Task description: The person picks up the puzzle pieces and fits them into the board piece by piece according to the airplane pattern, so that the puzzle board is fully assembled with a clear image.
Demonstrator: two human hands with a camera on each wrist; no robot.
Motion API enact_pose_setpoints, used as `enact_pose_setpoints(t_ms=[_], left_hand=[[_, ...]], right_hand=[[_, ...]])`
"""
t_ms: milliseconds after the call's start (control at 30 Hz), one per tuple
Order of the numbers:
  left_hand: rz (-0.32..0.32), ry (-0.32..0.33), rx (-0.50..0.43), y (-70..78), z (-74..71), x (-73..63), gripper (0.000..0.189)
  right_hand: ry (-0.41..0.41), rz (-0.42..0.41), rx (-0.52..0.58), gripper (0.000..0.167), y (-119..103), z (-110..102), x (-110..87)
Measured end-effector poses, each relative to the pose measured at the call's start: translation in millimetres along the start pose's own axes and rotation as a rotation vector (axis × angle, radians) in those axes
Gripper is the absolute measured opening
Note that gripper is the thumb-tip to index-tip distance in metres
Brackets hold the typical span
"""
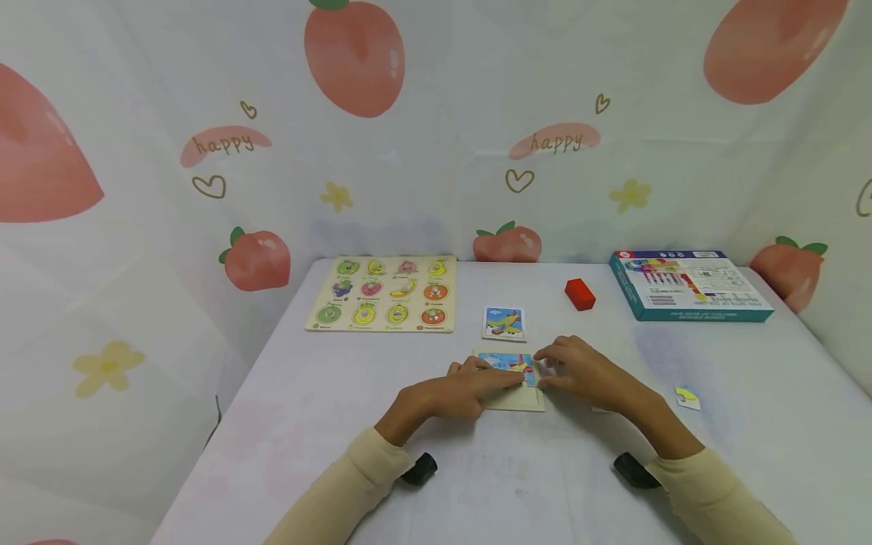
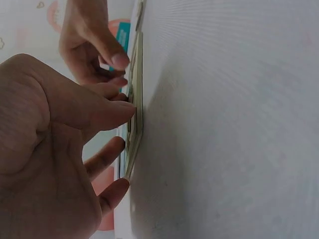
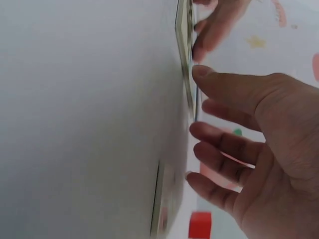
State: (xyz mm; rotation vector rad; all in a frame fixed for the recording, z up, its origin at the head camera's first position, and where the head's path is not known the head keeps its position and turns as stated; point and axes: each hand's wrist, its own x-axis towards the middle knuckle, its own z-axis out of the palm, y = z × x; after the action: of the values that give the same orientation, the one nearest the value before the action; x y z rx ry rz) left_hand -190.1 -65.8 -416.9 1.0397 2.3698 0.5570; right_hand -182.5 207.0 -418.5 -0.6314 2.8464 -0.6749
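Note:
A small wooden tray puzzle (image 1: 511,403) lies in front of the person, with picture pieces in blue, red and yellow (image 1: 500,359) in its upper part and bare wood along the near side. My left hand (image 1: 463,391) reaches across it from the left, index finger stretched over the pieces. In the left wrist view its thumb (image 2: 117,114) presses by the tray's edge and other fingertips touch the far rim. At the tray's right side is my right hand (image 1: 582,371), thumb and index fingertips at the rim, the other fingers loosely spread.
Just behind the tray lies a card with a yellow airplane picture (image 1: 504,324). A fruit board (image 1: 381,295) is at the back left, a red block (image 1: 580,294) and a teal box (image 1: 691,286) at the back right. One loose yellow-and-white puzzle piece (image 1: 687,397) lies right of the right hand.

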Motion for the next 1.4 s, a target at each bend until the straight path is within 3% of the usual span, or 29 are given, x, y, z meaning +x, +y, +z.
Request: enact_pose_setpoints(t_ms=[400,667,900,1400], left_hand=[[-0.017,0.012,-0.005,-2.0,1.5,-0.3,0.078],[-0.043,0.138,0.006,-8.9,1.6,-1.8,0.068],[-0.107,0.239,0.016,-16.2,3.8,-5.9,0.05],[-0.08,0.217,0.016,-22.4,-2.0,-10.8,0.054]], right_hand=[[-0.027,0.047,-0.062,0.042,33.0,-16.5,-45.0],[-0.008,0.046,-0.079,0.038,45.8,-21.1,-67.3],[-0.009,0.07,-0.087,0.027,48.5,-22.1,-73.4],[0.013,0.052,-0.078,0.022,46.2,-19.1,-71.7]])
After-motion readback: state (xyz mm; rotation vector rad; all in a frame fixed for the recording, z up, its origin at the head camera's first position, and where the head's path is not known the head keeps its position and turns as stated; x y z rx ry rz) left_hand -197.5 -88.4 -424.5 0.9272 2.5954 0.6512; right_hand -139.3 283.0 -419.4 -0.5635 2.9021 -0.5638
